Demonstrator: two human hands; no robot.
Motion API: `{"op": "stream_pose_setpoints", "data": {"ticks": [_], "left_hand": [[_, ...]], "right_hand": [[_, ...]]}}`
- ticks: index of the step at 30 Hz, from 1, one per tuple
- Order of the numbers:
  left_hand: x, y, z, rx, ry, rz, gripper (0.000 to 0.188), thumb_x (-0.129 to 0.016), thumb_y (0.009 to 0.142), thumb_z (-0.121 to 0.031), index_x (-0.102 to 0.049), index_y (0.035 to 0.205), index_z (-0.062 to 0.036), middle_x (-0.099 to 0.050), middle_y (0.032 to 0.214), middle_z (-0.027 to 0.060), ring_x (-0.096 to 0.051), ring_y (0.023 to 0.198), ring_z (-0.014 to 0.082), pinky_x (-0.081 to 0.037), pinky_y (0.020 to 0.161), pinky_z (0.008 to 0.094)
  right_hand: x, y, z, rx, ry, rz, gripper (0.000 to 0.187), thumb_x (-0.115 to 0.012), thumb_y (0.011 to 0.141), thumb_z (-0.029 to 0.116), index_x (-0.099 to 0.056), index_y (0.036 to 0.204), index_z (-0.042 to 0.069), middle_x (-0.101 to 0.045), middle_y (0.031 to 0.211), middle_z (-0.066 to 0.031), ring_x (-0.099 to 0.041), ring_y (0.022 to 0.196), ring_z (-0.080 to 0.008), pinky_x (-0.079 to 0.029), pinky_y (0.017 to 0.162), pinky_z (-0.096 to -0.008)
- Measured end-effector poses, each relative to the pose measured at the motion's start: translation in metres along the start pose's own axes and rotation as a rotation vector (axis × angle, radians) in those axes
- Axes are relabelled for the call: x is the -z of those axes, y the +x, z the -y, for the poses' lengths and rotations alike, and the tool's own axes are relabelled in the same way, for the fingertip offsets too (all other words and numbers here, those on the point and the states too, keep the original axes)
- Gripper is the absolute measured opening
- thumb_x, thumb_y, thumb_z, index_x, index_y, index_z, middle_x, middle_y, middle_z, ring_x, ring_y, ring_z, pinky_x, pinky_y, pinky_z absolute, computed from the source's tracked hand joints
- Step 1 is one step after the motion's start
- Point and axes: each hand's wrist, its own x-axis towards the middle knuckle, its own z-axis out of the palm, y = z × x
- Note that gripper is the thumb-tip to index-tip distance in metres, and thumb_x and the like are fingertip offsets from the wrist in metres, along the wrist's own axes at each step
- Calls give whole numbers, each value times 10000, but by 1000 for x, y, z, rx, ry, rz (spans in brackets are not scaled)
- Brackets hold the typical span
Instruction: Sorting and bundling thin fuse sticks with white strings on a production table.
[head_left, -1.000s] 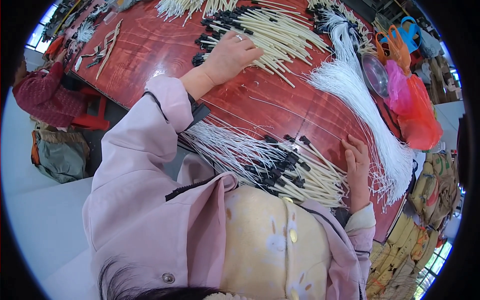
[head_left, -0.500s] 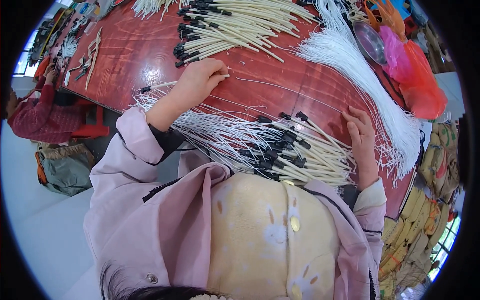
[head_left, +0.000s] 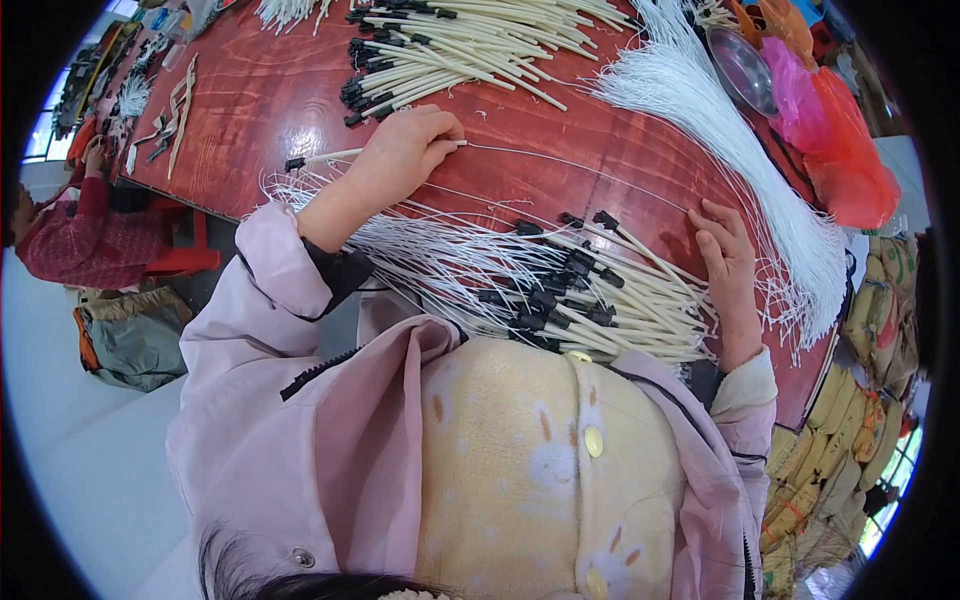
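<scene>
My left hand is closed round a thin cream tube with a black plastic tip at its left end. From the tube's right end a fine white cord runs across to my right hand, whose thumb and forefinger pinch it. Whether the cord reaches inside the tube cannot be made out. Between my arms lies a pile of similar tubes with black ends, white cords trailing from them to the left.
Another heap of black-tipped tubes covers the table's far middle. A thick hank of white cords stretches along the right, beside a metal bowl and red plastic bag. A person in dark red sits at far left.
The cord's left end, formerly a little apart from the tube's right end, now meets it. Both hands have shifted slightly; their grips look the same.
</scene>
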Motion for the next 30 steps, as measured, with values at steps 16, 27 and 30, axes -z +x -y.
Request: {"op": "stream_pose_setpoints", "data": {"ticks": [16, 27, 30], "left_hand": [[-49, 46, -15, -200, 230, 36, 88, -634, 874, -147, -680, 931, -98, -651, 924, 115, -634, 991, 330, -535, 821, 463], [-79, 91, -95, -517, 317, 116, 213, -672, 853, -228, -649, 984, -62, -647, 981, 112, -644, 972, 316, -522, 811, 442], [-34, 68, -68, -277, 402, -147, 263, -708, 861, -302, -683, 946, -54, -671, 968, 127, -662, 926, 324, -540, 783, 441]], "right_hand": [[6, 8, 16, 101, -207, 156, 393, -616, 987, 280, -679, 1283, 29, -555, 1419, -137, -512, 1281, -284, -381, 1096, -384], [-7, 46, 32, 396, -395, 101, 514, -675, 903, 315, -616, 1322, 22, -559, 1429, -128, -512, 1230, -338, -383, 1068, -430], [1, 54, 31, 321, -399, 74, 502, -657, 921, 315, -608, 1326, 23, -558, 1426, -132, -508, 1246, -330, -364, 1084, -423]]}}
